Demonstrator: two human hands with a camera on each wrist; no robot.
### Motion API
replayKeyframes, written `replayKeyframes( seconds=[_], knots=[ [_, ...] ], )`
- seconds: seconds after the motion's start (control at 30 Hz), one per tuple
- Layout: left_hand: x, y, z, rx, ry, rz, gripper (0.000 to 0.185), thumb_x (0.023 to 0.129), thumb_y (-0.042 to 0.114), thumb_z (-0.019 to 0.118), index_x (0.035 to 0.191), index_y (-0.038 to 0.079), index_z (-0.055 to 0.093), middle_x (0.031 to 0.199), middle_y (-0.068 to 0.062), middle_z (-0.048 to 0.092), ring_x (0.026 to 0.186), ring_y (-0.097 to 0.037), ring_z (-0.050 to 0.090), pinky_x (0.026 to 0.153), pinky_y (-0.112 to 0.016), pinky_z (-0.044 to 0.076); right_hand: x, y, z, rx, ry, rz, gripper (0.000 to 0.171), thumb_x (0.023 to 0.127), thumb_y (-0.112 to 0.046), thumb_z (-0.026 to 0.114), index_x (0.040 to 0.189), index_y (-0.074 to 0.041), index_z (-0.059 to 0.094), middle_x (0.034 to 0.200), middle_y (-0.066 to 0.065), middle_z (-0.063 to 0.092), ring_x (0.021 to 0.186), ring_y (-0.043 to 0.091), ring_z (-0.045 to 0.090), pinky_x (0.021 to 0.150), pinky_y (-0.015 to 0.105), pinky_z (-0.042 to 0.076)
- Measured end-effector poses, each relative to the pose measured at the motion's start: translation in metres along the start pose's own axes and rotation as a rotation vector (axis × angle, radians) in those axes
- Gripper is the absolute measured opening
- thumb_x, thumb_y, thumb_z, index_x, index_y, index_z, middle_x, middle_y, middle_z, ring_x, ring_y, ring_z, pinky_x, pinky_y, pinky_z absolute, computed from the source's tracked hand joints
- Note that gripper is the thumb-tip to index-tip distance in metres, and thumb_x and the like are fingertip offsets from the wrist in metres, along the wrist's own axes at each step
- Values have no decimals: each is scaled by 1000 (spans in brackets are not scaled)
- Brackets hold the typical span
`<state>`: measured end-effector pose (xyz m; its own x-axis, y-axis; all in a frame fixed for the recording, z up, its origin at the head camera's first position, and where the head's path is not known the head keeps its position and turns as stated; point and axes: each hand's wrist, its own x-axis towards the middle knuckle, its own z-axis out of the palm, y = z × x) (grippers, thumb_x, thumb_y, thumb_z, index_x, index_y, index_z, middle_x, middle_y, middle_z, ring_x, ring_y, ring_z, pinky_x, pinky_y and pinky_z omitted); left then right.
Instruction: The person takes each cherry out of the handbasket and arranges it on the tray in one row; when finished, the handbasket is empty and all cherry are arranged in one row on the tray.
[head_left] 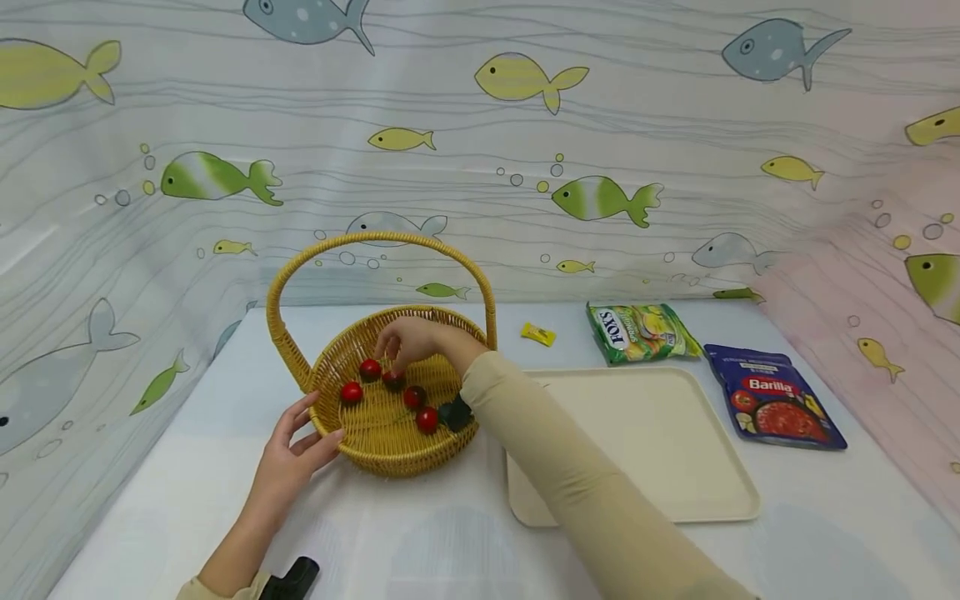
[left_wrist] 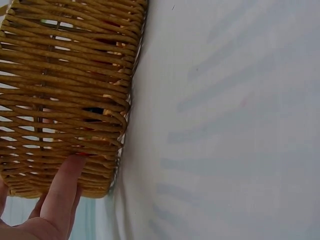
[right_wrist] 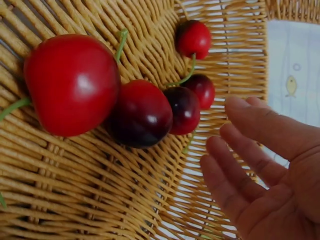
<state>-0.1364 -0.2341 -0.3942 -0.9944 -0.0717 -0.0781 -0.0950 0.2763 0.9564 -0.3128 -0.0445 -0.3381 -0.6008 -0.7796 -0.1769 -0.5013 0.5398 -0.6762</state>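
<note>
In the head view, a round wicker basket [head_left: 390, 462] with a tall handle stands left of centre, with several red and dark cherries [head_left: 427, 420] lying in it. My left hand [head_left: 288, 454] touches the basket's near left side, thumb and fingers spread along the rim. The left wrist view has a straight digit pressing on the outer wicker wall [left_wrist: 65, 90]. My right hand [head_left: 412, 340] reaches inside over the far cherries. In the right wrist view its fingers [right_wrist: 237, 175] are loosely bent beside a dark red cherry [right_wrist: 184, 111], with nothing between them.
A cream tray [head_left: 645, 442] lies right of the basket, partly under the right forearm. Behind it are a small yellow packet [head_left: 537, 334] and a green Fox's bag [head_left: 643, 333]. A blue Barilla pouch [head_left: 776, 398] lies farther right. A fish-patterned curtain [head_left: 465, 100] encloses the table.
</note>
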Motion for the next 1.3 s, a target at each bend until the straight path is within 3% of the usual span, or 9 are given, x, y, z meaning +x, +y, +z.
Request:
replayKeyframes(
  seconds=[0.27,0.5,0.63,0.93,1.13,1.3],
  knots=[
    [0,1,2,-11,4,19,74,91,29,62,148,15,17,146,-22,17,124,-39,37,78,-20,51,4,5,6,-36,-115,43,35,84,-2,67,118,-5,62,120,11,56,110,20,51,76,22,48],
    [1,-2,2,-16,2,12,74,91,28,62,148,16,17,146,-22,17,124,-39,37,78,-21,51,7,10,10,-132,-160,101,34,84,-1,67,116,-9,62,110,8,59,96,17,56,69,21,47],
    [1,-2,2,-20,-3,12,74,91,27,62,148,16,17,146,-22,16,125,-39,37,79,-21,51,7,12,10,-122,-162,109,31,82,0,68,112,-9,63,103,6,59,88,16,55,66,22,47],
    [1,0,2,-28,-9,16,74,91,24,62,148,15,17,147,-23,15,125,-39,37,78,-19,50,6,7,8,-170,-139,82,29,80,-1,71,108,-10,66,102,2,61,94,14,56,70,21,48],
    [0,1,2,-19,-1,4,75,90,26,64,148,14,18,147,-22,16,125,-39,37,79,-21,51,2,-1,-3,-208,-98,12,29,80,-6,73,109,-9,67,106,1,63,98,14,57,73,19,48],
    [0,2,1,-8,3,12,74,90,28,63,148,15,18,145,-23,17,124,-40,38,79,-22,51,-11,-8,-13,-161,-80,-46,29,81,-7,73,109,-10,65,103,-1,62,97,11,57,74,18,48]
  ],
)
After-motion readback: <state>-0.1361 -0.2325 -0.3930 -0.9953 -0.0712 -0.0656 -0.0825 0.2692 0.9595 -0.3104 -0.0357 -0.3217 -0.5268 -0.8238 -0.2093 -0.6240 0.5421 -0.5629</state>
